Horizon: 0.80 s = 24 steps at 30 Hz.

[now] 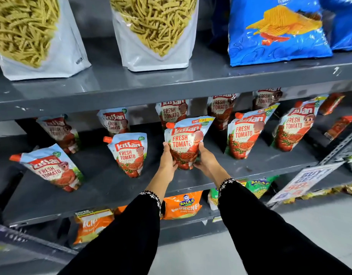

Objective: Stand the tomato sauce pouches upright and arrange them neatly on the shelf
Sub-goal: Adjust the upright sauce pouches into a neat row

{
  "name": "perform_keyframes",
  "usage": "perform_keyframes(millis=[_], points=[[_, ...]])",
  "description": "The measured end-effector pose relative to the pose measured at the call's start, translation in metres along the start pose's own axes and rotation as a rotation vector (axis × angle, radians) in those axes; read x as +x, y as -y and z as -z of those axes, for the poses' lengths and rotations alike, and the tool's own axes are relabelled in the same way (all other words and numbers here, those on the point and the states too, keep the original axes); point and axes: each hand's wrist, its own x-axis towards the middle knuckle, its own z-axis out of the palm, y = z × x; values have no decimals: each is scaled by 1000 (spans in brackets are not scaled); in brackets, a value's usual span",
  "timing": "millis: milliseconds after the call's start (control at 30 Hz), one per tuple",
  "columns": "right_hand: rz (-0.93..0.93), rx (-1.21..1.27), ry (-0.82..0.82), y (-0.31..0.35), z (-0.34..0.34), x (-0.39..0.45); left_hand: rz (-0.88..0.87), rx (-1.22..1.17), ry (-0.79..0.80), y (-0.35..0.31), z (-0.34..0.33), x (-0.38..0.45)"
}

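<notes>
Both hands cup one tomato sauce pouch [186, 142] low on its sides, my left hand [168, 161] and right hand [204, 161] closed around its base; I judge that grip lets me seat the bottom flat on the grey shelf [103, 187] so it stands by itself. It sits upright in the front row, between a standing pouch [129, 154] on its left and another pouch [245, 133] on its right. A back row [172, 113] stands behind it, so I think I am lining this one up with the front row.

Far-row sauce pouches [266, 99] half hidden by the upper shelf [171, 92], pasta bags [155, 30] cropped above, sale sign [302, 181] blurred.
</notes>
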Motion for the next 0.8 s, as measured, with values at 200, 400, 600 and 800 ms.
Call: perform_keyframes(millis=[200,400,600,800], points=[[15,-54,-11,1,-7,0,0,-12,3,-7,7,0],[21,-67,-112,-7,2,0,19,12,-21,-2,8,-8],[72,-211,-383,-42,-8,-10,34,68,-210,13,30,-22],[92,-286,-175,-70,-64,-21,-67,91,-475,6,74,-36]])
